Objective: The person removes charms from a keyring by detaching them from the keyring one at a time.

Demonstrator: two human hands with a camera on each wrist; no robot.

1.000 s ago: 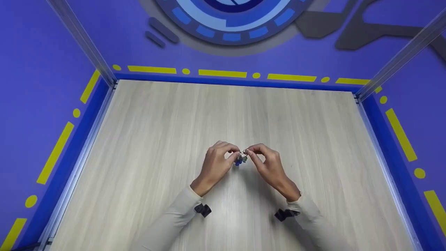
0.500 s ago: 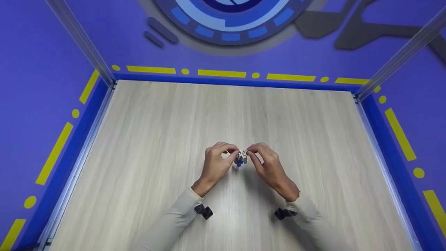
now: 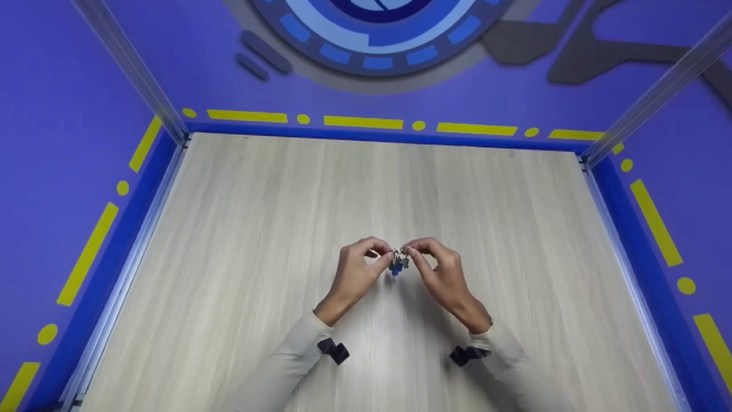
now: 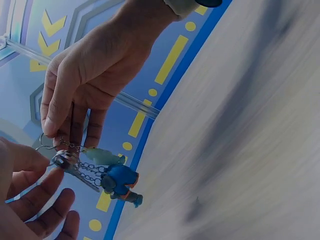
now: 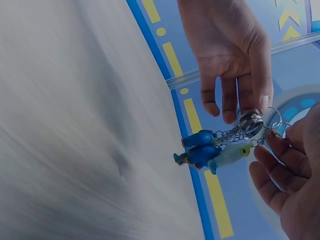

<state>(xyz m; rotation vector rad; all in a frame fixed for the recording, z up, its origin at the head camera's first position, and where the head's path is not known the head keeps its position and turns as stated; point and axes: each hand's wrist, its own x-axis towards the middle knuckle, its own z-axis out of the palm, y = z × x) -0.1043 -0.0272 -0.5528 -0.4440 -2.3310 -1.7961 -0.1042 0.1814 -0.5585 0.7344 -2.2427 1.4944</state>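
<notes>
Above the middle of the table, both hands work on a small bunch of keychains point(image 3: 397, 266). My left hand point(image 3: 354, 273) pinches a stack of metal split rings point(image 5: 250, 124). Blue figurines point(image 5: 201, 150) with orange trim dangle from it on short chains. A pale green figurine point(image 5: 231, 154) with a yellowish end hangs on its own chain. My right hand point(image 3: 445, 272) pinches at that chain and its thin ring, close to the left fingertips. Whether the thin ring is linked to the stack I cannot tell. Fingers partly hide the rings.
A light wood-grain tabletop point(image 3: 274, 217) lies under the hands. Blue panels point(image 3: 354, 103) with yellow marks enclose its back and sides, with metal posts point(image 3: 137, 74) at the corners. A black wrist camera point(image 3: 333, 350) sits on each sleeve.
Both hands stay nearly in place, shifting only slightly. The fingertips adjust on the rings, and the dangling figurines swing a little to the right.
</notes>
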